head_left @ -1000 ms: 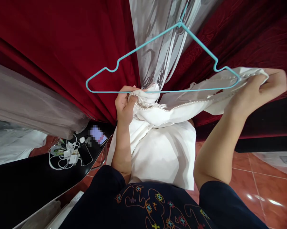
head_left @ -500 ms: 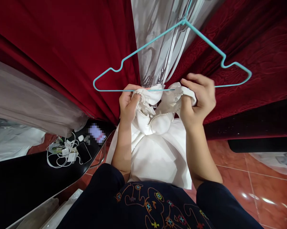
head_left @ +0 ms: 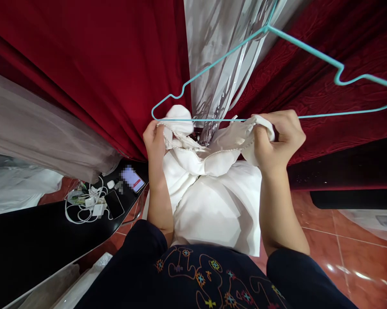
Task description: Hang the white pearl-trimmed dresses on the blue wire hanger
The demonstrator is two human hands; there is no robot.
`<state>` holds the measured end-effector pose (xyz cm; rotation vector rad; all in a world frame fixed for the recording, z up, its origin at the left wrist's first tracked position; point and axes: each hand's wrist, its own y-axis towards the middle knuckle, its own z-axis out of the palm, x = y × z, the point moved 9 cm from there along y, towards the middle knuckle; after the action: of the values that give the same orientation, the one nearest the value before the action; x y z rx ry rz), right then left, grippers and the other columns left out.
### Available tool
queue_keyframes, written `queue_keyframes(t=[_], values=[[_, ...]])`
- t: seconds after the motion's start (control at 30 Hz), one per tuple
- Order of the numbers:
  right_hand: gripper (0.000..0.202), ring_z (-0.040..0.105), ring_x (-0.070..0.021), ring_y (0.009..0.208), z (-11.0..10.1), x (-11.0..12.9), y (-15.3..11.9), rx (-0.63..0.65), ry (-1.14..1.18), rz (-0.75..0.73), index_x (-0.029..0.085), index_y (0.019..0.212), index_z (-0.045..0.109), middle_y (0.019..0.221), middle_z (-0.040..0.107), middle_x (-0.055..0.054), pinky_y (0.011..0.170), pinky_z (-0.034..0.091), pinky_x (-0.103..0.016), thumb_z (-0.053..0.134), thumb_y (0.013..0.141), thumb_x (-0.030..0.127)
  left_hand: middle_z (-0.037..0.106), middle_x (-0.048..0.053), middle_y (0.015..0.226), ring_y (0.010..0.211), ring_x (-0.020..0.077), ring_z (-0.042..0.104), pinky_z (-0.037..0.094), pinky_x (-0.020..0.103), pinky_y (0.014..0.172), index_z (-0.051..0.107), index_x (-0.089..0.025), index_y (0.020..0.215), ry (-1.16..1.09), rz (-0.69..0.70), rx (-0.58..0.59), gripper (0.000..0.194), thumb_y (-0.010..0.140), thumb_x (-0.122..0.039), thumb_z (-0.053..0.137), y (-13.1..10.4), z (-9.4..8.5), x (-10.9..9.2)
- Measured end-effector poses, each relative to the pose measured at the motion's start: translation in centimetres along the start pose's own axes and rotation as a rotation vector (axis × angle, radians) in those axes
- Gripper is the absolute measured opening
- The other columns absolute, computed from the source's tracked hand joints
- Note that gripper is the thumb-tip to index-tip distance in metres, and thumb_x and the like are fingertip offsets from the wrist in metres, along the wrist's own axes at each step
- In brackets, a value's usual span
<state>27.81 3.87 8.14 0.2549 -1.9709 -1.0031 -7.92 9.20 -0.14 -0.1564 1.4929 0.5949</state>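
Currently left hand [head_left: 155, 138] and right hand [head_left: 279, 143] both have fingers clamped on the white, bead-edged cloth gown [head_left: 213, 206] up top; probably soft, slippery, so grip fabric, not beads [head_left: 224, 150].

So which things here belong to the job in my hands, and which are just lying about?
In use:
white dress, held at its top by your left hand and right hand
turquoise hanger, close to both hands

Lying about, on the black table:
lit phone
dark phone
white cables

Red curtains [head_left: 93, 73] hang above a tiled floor [head_left: 322, 225] with bright glints [head_left: 370, 274], a black table [head_left: 35, 244] at left.
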Motion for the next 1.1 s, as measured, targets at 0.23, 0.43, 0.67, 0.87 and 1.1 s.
queue_keyframes(t=[0.23, 0.43, 0.67, 0.87, 1.1], values=[[0.015, 0.069, -0.0211, 0.084, 1.1, 0.5, -0.3, -0.010, -0.008, 0.022, 0.028, 0.095, 0.081, 0.088, 0.073, -0.004, 0.080, 0.058, -0.043, 0.067, 0.095, 0.035, 0.061, -0.005, 0.071, 0.070, 0.0106, 0.061, 0.046, 0.025, 0.066, 0.064, -0.021, 0.084, 0.045, 0.219, -0.275, 0.016, 0.092, -0.025, 0.077, 3.3, -3.5, -5.0], [0.016, 0.068, -0.0184, 0.081, 2.2, 1.3, -0.8, -0.038, 0.062, 0.017, 0.025, 0.094, 0.081, 0.085, 0.073, -0.004, 0.077, 0.057, -0.037, 0.068, 0.096, 0.032, 0.067, -0.003, 0.075, 0.085, 0.0147, 0.071, 0.055, 0.033, 0.071, 0.069, -0.027, 0.093, 0.046, 0.402, -0.158, 0.013, 0.095, -0.022, 0.081, 5.4, -1.5, -10.3], [0.018, 0.067, -0.0176, 0.083, 3.0, 0.9, -0.9, 0.001, 0.093, 0.057, 0.026, 0.095, 0.081, 0.087, 0.071, -0.003, 0.078, 0.057, -0.036, 0.065, 0.096, 0.035, 0.071, -0.002, 0.076, 0.085, 0.0200, 0.076, 0.062, 0.038, 0.072, 0.077, -0.033, 0.091, 0.098, 0.465, -0.158, 0.010, 0.091, -0.029, 0.087, 5.1, -2.1, -13.5], [0.022, 0.068, -0.0189, 0.085, 2.7, 0.4, -0.9, 0.005, 0.021, 0.090, 0.024, 0.093, 0.079, 0.087, 0.071, -0.004, 0.080, 0.058, -0.037, 0.065, 0.094, 0.040, 0.057, 0.001, 0.069, 0.077, 0.0181, 0.064, 0.056, 0.037, 0.077, 0.080, -0.027, 0.085, 0.223, 0.428, 0.119, 0.011, 0.090, -0.030, 0.090, 5.0, 3.0, -15.3], [0.018, 0.067, -0.0213, 0.088, 2.3, -0.3, -0.8, -0.004, 0.057, 0.075, 0.026, 0.095, 0.077, 0.088, 0.067, -0.005, 0.085, 0.058, -0.043, 0.065, 0.097, 0.039, 0.055, 0.000, 0.077, 0.072, 0.0161, 0.047, 0.044, 0.034, 0.072, 0.079, -0.029, 0.110, 0.144, 0.288, 0.329, 0.030, 0.094, -0.053, 0.085, 1.6, 6.1, -12.8]])
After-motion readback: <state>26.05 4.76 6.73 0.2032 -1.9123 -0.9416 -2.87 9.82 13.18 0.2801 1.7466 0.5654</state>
